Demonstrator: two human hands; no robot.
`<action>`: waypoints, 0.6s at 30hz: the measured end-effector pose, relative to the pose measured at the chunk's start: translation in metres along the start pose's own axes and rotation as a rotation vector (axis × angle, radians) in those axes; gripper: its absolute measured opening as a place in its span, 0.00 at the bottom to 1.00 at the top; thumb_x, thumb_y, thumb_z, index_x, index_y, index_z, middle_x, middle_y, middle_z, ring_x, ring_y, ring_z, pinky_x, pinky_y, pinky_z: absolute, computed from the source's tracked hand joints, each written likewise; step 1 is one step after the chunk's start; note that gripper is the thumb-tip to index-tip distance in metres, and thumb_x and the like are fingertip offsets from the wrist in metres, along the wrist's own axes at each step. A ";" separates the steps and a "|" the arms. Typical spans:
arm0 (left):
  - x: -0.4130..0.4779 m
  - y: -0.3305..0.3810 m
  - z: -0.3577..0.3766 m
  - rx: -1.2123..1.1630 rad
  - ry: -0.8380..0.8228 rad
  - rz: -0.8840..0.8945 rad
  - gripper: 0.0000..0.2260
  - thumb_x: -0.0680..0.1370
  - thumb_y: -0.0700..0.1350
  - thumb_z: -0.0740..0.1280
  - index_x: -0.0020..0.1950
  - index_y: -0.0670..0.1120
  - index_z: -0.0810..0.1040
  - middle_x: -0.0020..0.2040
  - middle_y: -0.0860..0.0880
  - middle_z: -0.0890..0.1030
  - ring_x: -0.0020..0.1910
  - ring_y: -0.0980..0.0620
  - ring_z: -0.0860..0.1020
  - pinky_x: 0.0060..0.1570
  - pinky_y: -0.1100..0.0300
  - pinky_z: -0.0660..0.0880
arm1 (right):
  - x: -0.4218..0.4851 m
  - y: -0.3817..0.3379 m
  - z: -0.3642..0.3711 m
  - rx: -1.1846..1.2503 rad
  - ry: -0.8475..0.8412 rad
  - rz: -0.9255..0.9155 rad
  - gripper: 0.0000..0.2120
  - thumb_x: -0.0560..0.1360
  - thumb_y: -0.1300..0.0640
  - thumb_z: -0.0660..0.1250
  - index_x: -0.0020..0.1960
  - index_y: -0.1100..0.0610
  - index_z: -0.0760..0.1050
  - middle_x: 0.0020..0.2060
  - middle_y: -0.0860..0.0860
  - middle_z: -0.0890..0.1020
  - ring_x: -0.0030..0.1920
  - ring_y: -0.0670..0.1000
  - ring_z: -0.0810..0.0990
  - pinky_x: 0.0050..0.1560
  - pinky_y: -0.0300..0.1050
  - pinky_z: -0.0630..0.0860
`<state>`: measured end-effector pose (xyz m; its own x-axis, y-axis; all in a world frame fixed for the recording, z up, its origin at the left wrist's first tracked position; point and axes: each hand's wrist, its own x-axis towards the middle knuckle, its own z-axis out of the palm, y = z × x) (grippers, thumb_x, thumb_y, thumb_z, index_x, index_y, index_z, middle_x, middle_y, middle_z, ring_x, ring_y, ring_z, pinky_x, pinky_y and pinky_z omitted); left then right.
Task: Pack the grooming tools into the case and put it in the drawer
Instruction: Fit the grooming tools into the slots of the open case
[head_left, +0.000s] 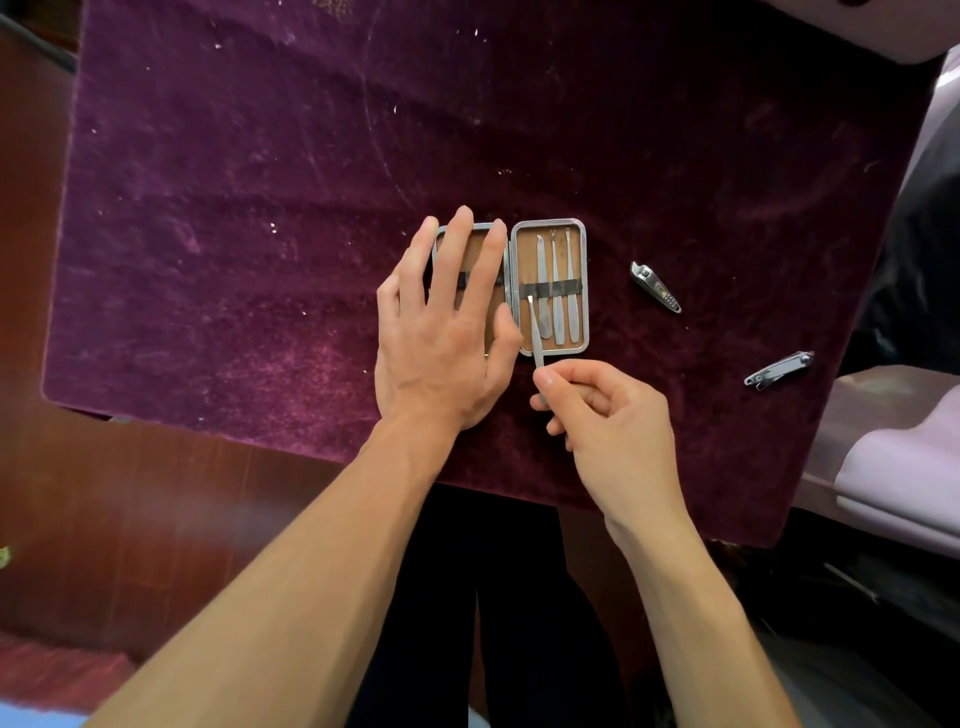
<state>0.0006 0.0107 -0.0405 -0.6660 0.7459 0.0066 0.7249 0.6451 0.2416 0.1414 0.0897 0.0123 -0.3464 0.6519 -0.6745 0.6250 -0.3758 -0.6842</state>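
Observation:
A small metal case (583, 270) with a tan lining lies open on the purple cloth. Its right half holds three slim steel tools (556, 270) under a black strap. My left hand (441, 332) lies flat on the left half, fingers spread. My right hand (608, 410) pinches a thin steel file (535, 332), whose tip sits at the strap in the right half. Two nail clippers lie loose on the cloth to the right: one (655, 287) near the case, another (779, 370) farther right.
The purple velvet cloth (260, 208) covers a table whose front edge runs just below my hands. Dark red wood floor (104, 519) shows at the left. Pale pink upholstery (904, 467) stands at the right. No drawer is in sight.

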 end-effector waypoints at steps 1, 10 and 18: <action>0.000 0.000 0.000 -0.001 0.000 0.000 0.27 0.82 0.53 0.57 0.82 0.50 0.64 0.82 0.46 0.65 0.81 0.42 0.64 0.71 0.46 0.67 | 0.001 -0.001 0.001 0.005 0.007 -0.001 0.03 0.80 0.51 0.75 0.49 0.48 0.87 0.37 0.46 0.90 0.32 0.37 0.82 0.34 0.28 0.75; 0.000 0.000 0.001 0.006 -0.015 -0.004 0.28 0.82 0.53 0.57 0.82 0.51 0.64 0.82 0.47 0.64 0.81 0.43 0.63 0.71 0.47 0.67 | 0.006 -0.009 0.014 0.009 0.142 0.016 0.16 0.76 0.45 0.78 0.49 0.49 0.72 0.36 0.42 0.89 0.29 0.37 0.81 0.36 0.30 0.75; 0.000 0.000 0.000 0.010 -0.015 -0.003 0.28 0.82 0.53 0.58 0.82 0.50 0.64 0.82 0.46 0.65 0.81 0.43 0.63 0.71 0.47 0.66 | 0.015 -0.019 0.016 -0.019 0.196 0.055 0.24 0.71 0.41 0.81 0.52 0.45 0.68 0.36 0.40 0.89 0.29 0.40 0.83 0.41 0.50 0.79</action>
<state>0.0006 0.0108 -0.0405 -0.6658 0.7461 -0.0085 0.7244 0.6491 0.2321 0.1132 0.0962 0.0106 -0.1696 0.7475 -0.6423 0.6531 -0.4028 -0.6413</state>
